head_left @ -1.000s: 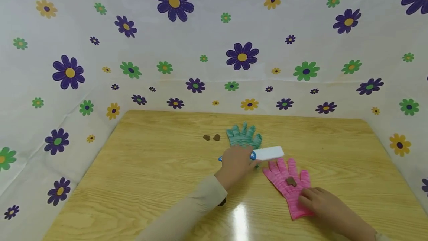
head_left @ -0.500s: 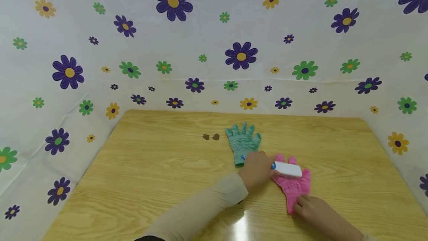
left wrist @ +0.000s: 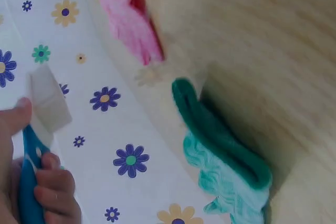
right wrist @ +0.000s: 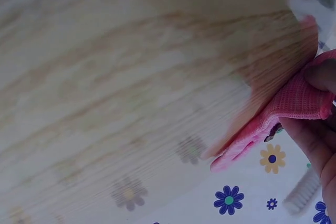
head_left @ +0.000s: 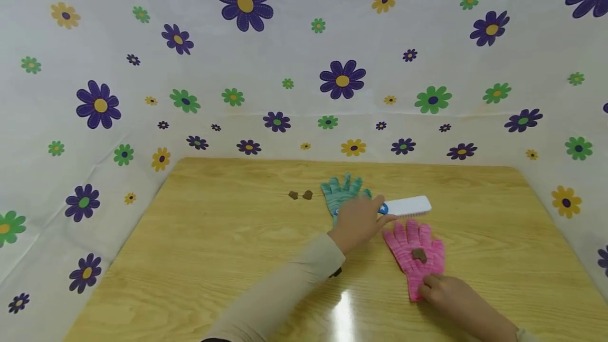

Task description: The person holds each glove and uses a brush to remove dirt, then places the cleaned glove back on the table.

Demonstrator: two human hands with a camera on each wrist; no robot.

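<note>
My left hand (head_left: 357, 221) grips the blue handle of a brush (head_left: 408, 206). Its white head, bristles down, is held above the table beyond the fingertips of a pink knit glove (head_left: 410, 268). A brown lump (head_left: 419, 255) sits on the glove's palm. In the right wrist view, my right hand (right wrist: 323, 140) pinches the pink cuff between thumb and fingers. Behind the left hand lies a teal knit glove (head_left: 339, 197), partly covered by that hand. In the left wrist view, fingers wrap round the blue brush handle (left wrist: 32, 192).
Two small brown lumps, one (head_left: 307, 195) nearer the teal glove and one (head_left: 293, 195) farther left, lie on the wooden table (head_left: 214, 257). A white cloth (head_left: 285, 41) printed with flowers hangs round the back and sides.
The brush came down onto the pink glove from the left, then moved up and away beyond its fingertips. The brown lump shows on the palm again. My right hand stays at the cuff.
</note>
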